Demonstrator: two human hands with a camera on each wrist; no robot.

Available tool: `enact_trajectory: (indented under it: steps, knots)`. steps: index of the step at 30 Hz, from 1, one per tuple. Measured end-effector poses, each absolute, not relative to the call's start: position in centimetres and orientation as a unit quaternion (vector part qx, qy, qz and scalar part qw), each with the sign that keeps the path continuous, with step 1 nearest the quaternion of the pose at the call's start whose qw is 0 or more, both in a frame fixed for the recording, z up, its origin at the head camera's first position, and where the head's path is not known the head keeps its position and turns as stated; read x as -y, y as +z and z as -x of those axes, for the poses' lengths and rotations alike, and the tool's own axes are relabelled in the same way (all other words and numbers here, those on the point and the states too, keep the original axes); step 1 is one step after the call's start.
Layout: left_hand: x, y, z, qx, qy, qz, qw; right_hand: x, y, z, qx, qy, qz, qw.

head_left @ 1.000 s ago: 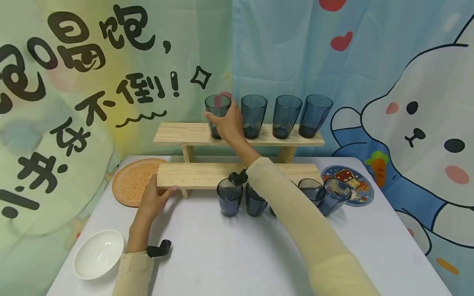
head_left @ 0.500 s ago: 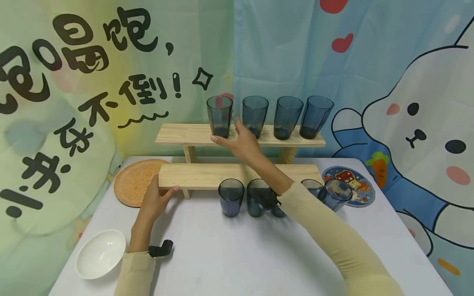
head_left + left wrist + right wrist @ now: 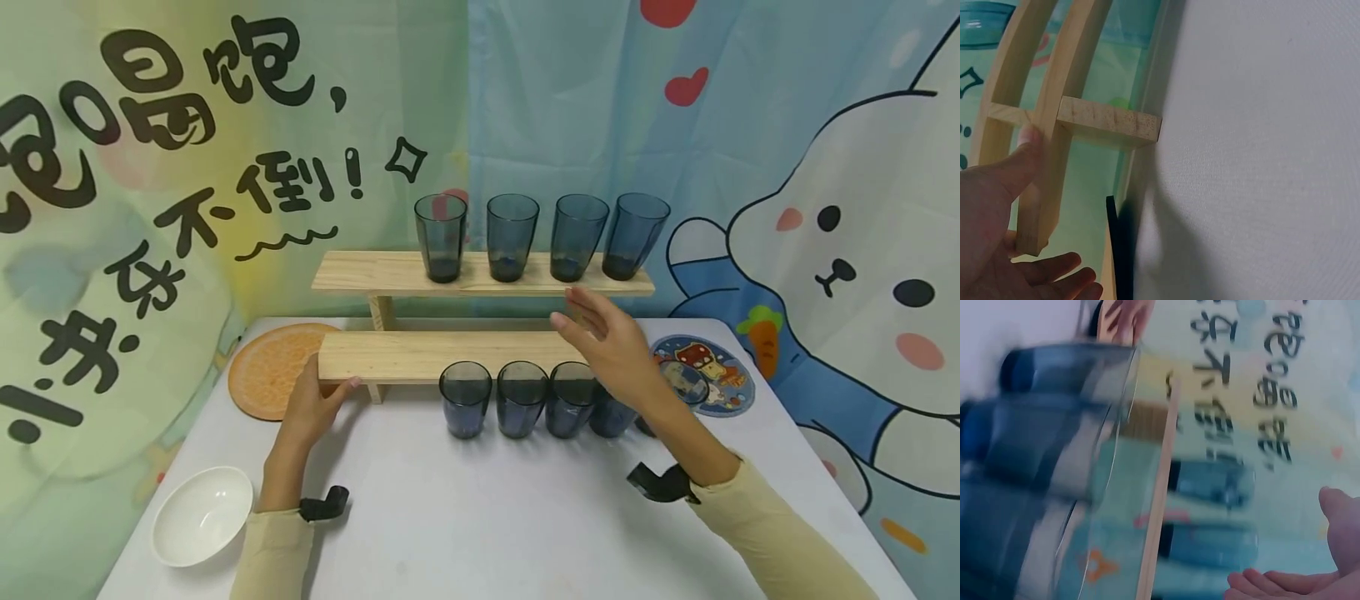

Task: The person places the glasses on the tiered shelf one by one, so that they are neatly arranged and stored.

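My left hand [image 3: 309, 417] grips the left end of the lower board of a two-tier wooden shelf [image 3: 427, 354]; in the left wrist view its thumb [image 3: 1029, 140] presses against the wood. Several tinted drinking glasses stand in a row on the upper board, the leftmost glass [image 3: 441, 242] a little apart from the end. More such glasses, among them the front-left glass [image 3: 465, 402], stand on the table before the shelf. My right hand [image 3: 618, 354], fingers loosely extended and holding nothing, hovers over the right side of this front row and partly hides it.
A white bowl [image 3: 202, 517] sits at the table's left. An orange round mat [image 3: 266, 375] lies left of the shelf, a blue cartoon mat [image 3: 731, 396] right of it. Behind hangs a printed curtain [image 3: 555, 100].
My right hand has let go of the leftmost upper glass, which stays on the upper board, and has moved right and back toward the front row. My left hand keeps its place.
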State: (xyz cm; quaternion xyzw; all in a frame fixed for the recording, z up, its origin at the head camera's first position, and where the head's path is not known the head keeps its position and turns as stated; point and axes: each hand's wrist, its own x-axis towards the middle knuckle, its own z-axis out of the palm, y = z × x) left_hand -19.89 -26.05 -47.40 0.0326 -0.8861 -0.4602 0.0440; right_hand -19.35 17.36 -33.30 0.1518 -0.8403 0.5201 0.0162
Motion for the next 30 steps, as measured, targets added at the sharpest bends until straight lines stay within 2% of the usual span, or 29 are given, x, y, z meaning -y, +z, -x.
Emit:
enact_trajectory:
  steps: [5, 8, 14, 22, 30]
  knots:
    - [26.1, -47.3, 19.8, 0.886, -0.460, -0.038, 0.039, -22.9, -34.8, 18.1, 0.870, 0.472, -0.091, 0.113]
    - [26.1, -47.2, 19.8, 0.886, -0.460, -0.039, 0.038, -26.1, -36.5, 17.6, 0.885, 0.440, -0.039, 0.145]
    - [26.1, -47.2, 19.8, 0.888, -0.456, -0.034, 0.041, -30.8, -40.4, 16.9, 0.903, 0.411, 0.019, 0.123]
    - [26.1, -47.3, 19.9, 0.889, -0.454, -0.036, 0.041, -32.8, -44.5, 17.1, 0.906, 0.420, 0.004, 0.045]
    - [26.0, -47.2, 19.8, 0.890, -0.453, -0.039, 0.037, -33.2, -46.4, 17.2, 0.893, 0.444, -0.007, 0.077]
